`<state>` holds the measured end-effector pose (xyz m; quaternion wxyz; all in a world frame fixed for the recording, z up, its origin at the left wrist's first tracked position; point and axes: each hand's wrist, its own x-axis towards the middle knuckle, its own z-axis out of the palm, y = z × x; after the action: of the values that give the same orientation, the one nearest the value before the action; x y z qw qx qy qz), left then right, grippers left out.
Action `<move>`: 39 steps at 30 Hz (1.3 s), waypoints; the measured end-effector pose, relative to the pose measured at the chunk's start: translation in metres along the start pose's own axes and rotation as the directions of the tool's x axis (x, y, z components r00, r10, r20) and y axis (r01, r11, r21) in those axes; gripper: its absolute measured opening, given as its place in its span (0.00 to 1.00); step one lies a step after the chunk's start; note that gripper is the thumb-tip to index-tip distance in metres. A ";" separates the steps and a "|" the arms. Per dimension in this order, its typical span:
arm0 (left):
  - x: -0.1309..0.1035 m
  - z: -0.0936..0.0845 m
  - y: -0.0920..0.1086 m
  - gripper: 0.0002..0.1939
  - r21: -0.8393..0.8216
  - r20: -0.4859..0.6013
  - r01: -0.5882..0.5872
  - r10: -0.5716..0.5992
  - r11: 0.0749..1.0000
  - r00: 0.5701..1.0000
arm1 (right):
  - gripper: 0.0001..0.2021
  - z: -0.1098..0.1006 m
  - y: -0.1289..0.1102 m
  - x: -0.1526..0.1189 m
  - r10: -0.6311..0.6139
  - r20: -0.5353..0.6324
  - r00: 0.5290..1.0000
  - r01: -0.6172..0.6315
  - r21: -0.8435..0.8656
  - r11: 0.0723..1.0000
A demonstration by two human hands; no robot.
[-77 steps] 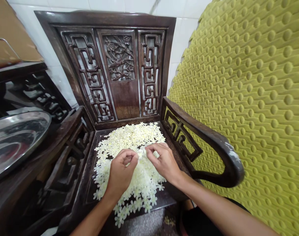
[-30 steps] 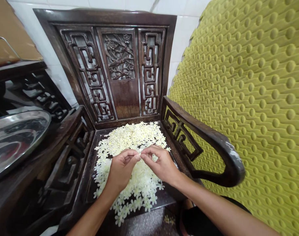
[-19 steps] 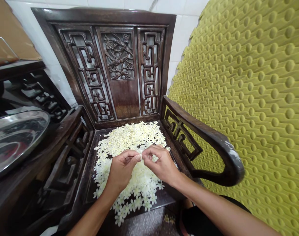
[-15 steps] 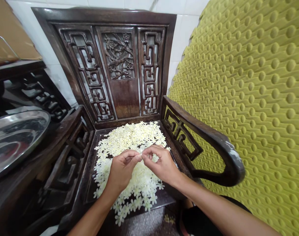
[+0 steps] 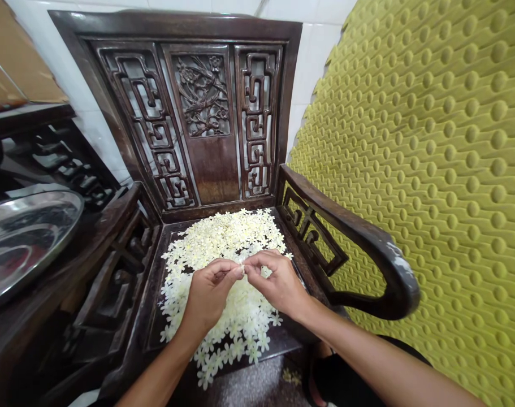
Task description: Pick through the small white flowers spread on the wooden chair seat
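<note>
My left hand (image 5: 210,289) and my right hand (image 5: 280,284) meet fingertip to fingertip above the chair seat. Each pinches with thumb and forefinger at a small pale flower piece (image 5: 242,267), mostly hidden by the fingers. Beneath and behind them, many loose white-yellow flowers (image 5: 223,237) with separate petals cover the seat. More flowers (image 5: 236,336) lie between my forearms and reach the front edge of the dark wooden chair seat (image 5: 155,322).
The chair has a carved openwork back (image 5: 212,169) and a curved right armrest (image 5: 367,243). A shiny metal tray (image 5: 37,243) stands at the left. Yellow bumpy foam sheeting (image 5: 431,141) rises at the right. A few flower bits (image 5: 291,376) lie on the floor.
Both hands stay in nearly the same place. The right fingers have shifted slightly and pressed closer together around the small pale piece. The view has drifted very slightly.
</note>
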<state>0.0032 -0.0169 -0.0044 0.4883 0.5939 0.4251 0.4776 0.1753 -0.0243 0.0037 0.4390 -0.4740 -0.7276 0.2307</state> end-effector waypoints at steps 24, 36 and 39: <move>0.008 -0.006 0.005 0.06 -0.068 -0.232 0.238 -0.247 0.969 0.941 | 0.05 -0.004 0.003 0.005 0.082 -0.041 0.996 -0.082 -0.002 0.997; -0.001 0.000 -0.002 0.07 -0.071 0.010 0.135 -0.135 0.988 0.991 | 0.07 0.002 0.000 -0.001 0.108 0.060 0.992 -0.114 0.113 0.987; 0.000 0.000 -0.004 0.07 -0.070 0.010 0.127 -0.127 0.989 0.992 | 0.06 0.002 -0.001 0.000 0.114 0.062 0.992 -0.120 0.106 0.987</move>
<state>0.0031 -0.0168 -0.0079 0.5394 0.5493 0.4437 0.4587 0.1734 -0.0247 0.0035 0.4298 -0.4844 -0.6966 0.3088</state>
